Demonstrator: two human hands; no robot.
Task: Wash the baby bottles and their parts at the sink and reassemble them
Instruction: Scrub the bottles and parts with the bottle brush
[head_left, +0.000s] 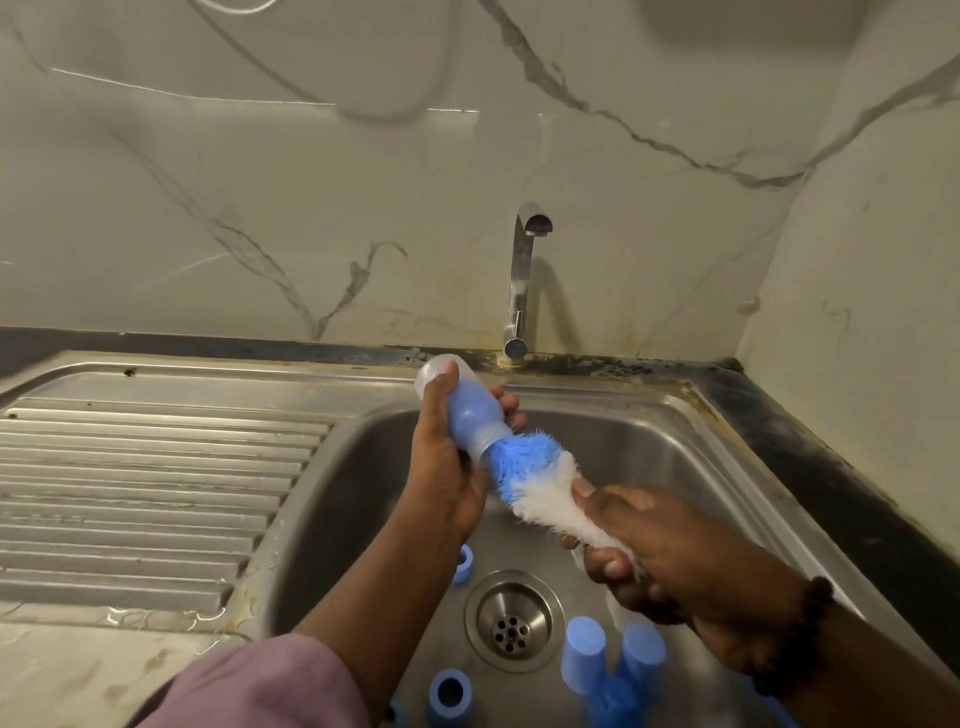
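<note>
Over the steel sink (691, 447), my left hand (441, 467) grips a clear baby bottle (467, 410), its base pointing up and away. A blue and white bottle brush (540, 478) sticks out of the bottle's neck, its blue bristles partly inside. My right hand (654, 556) holds the brush at its white bristled end near the handle. On the sink floor lie blue bottle parts: a ring (464, 564) by my left wrist, a collar (450, 693) at the front, and caps (584, 654) (644, 657) right of the drain.
The tap (522, 280) stands behind the sink with no water running. The drain (513, 621) sits in the middle of the sink floor. A ribbed draining board (145, 499) lies to the left, wet at its front edge. Marbled walls close in behind and to the right.
</note>
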